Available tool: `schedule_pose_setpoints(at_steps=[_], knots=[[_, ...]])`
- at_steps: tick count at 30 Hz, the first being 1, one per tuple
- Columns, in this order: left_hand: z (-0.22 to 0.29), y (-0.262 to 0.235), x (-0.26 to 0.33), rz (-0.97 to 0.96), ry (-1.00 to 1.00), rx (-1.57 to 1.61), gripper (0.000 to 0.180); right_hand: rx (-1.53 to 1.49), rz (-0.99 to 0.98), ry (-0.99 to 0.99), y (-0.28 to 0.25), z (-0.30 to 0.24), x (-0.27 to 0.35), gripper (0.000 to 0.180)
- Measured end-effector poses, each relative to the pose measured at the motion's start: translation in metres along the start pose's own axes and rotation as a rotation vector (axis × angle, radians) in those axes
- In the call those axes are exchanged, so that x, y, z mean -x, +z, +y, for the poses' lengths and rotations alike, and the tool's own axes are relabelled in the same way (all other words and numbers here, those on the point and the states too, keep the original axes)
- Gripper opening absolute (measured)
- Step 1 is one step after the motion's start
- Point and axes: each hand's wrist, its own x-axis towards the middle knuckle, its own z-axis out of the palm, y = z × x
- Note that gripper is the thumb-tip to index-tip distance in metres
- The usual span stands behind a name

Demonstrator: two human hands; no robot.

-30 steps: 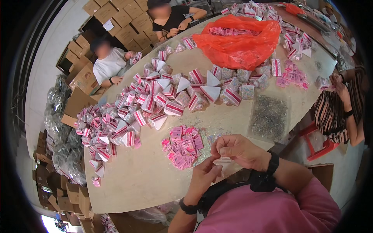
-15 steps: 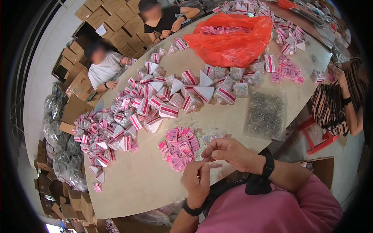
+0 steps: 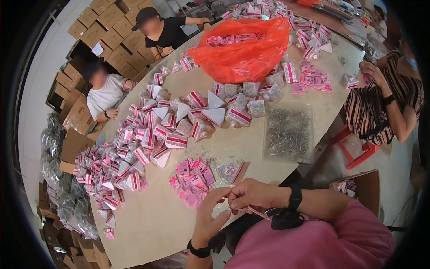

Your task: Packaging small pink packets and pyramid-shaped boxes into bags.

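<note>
At the table's near edge my two hands meet at the fingertips. My right hand [image 3: 259, 193] is closed in a pinch, with a thin pink card-like piece [image 3: 253, 211] jutting out below its fingers. My left hand [image 3: 210, 216] has its thumb spread away from the fingers, and its fingertips reach the right hand's; nothing shows in its gap. Just beyond lies a triangular clear pack of small pastel pieces [image 3: 229, 171]. Left of that is a heap of small pink printed packets [image 3: 192, 181].
A long pile of wedge-shaped packs [image 3: 174, 125] runs across the table [image 3: 143, 219]. A red plastic bag [image 3: 242, 56] holds pink packets. A clear tray of small metal pins [image 3: 289, 134] lies at right. Co-workers sit around; a red stool [image 3: 354, 148] stands at right.
My view has shifted, so the table appears farther left. My hands have come nearer my body, the left thumb has spread from its fingers, and the pink piece now points down to the right.
</note>
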Motion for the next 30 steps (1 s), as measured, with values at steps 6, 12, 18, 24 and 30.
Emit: schedule_pose_setpoints(at_steps=[6, 12, 18, 24, 30], knots=[[-0.008, 0.013, 0.013, 0.174, -0.007, -0.335, 0.013, 0.049, -0.035, 0.039, -0.010, 0.003, 0.002, 0.012], [-0.022, 0.026, 0.006, 0.275, -0.117, -0.225, 0.009, 0.343, 0.177, 0.055, 0.007, -0.008, 0.000, 0.014], [-0.037, 0.029, 0.005, 0.312, -0.367, 0.528, 0.014, 0.705, 0.220, -0.042, 0.007, -0.010, 0.003, 0.019], [-0.051, 0.034, 0.011, 0.343, -0.355, 0.728, 0.015, 1.387, 0.181, -0.534, 0.001, 0.021, -0.003, 0.010], [-0.053, 0.037, 0.015, 0.269, -0.394, 0.559, 0.015, 1.540, 0.122, -0.543, -0.008, 0.027, 0.008, 0.011]])
